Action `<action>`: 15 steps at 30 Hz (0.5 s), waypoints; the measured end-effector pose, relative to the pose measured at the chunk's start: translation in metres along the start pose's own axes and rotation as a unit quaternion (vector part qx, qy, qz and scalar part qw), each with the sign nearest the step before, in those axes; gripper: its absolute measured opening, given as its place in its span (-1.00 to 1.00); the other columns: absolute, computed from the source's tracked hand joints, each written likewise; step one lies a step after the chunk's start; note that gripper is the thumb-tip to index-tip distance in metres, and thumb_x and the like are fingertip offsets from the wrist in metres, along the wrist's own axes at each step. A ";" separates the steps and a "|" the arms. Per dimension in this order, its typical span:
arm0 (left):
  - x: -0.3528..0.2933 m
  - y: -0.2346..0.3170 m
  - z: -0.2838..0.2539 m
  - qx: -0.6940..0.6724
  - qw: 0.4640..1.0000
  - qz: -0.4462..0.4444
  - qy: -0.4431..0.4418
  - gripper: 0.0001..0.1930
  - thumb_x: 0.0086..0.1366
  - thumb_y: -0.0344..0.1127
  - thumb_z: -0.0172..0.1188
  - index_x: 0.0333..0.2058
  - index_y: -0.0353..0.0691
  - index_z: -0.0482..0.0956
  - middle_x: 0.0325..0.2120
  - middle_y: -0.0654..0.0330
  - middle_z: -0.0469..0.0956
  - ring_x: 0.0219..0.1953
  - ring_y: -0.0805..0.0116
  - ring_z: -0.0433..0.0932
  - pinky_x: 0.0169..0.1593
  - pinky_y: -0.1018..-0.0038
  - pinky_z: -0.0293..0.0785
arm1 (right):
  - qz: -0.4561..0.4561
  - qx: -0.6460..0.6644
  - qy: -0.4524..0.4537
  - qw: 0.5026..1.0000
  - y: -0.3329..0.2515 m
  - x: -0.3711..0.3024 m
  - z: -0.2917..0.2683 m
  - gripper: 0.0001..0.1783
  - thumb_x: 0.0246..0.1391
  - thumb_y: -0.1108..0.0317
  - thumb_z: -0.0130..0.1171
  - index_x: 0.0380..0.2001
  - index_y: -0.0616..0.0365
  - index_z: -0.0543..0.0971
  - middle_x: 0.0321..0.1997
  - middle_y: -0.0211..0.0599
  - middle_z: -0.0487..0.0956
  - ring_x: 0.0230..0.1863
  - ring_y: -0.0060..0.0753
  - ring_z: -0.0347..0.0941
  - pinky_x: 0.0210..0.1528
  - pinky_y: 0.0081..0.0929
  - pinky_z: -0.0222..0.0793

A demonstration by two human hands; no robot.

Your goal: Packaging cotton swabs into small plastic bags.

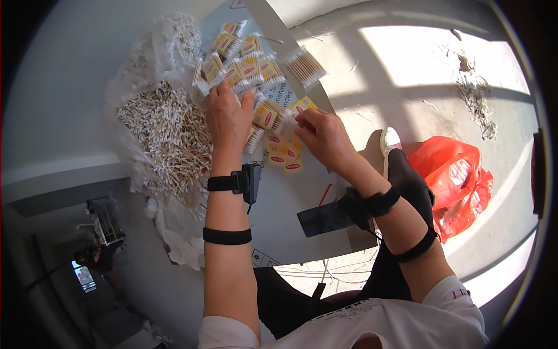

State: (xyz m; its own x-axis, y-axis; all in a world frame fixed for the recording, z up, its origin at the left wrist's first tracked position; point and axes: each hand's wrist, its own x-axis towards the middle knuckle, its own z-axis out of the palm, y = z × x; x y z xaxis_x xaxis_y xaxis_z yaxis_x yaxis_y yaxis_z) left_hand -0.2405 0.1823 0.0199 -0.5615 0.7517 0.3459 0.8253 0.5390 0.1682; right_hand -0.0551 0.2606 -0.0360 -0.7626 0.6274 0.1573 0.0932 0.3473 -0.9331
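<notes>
My left hand (pixel 228 116) rests palm down at the near edge of a heap of small clear packs of cotton swabs (pixel 250 65), its thumb apart from the fingers. Another cotton swab pack with a yellow card (pixel 267 118) lies between my hands. At its right end, my right hand (pixel 326 135) is closed in a pinch; what the fingertips hold is hidden. Loose yellow cards (pixel 285 156) lie below that pack, and one more sits by the right fingertips. Left of my left wrist, a large pile of loose cotton swabs (pixel 165 136) spills from clear plastic.
A second clear bag of swabs (pixel 177 41) stands behind the pile. One pack without a visible card (pixel 306 68) lies at the table's (pixel 290 244) right edge. A dark phone-like slab (pixel 325 218) is near my right forearm. A red plastic bag (pixel 450 174) is on the floor.
</notes>
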 end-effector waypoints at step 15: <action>0.014 -0.021 0.006 0.073 0.990 -0.008 0.117 -0.83 0.16 -0.37 0.14 -0.42 -0.42 0.51 -0.51 -0.04 0.57 -0.47 -0.01 0.59 -0.36 0.20 0.53 | -0.005 0.026 0.003 1.000 -0.003 -0.009 -0.004 -0.84 0.03 0.46 0.19 -0.35 0.35 0.55 -0.35 -0.03 0.59 -0.39 -0.13 0.55 -0.31 -0.37 0.45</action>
State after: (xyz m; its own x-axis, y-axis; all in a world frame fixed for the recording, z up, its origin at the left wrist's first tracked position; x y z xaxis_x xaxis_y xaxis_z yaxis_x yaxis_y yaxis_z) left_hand -0.2659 0.1842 0.0159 -0.5307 0.6428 0.5524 0.7896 0.6118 0.0467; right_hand -0.0463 0.2567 -0.0331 -0.7597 0.6281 0.1683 0.0519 0.3166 -0.9471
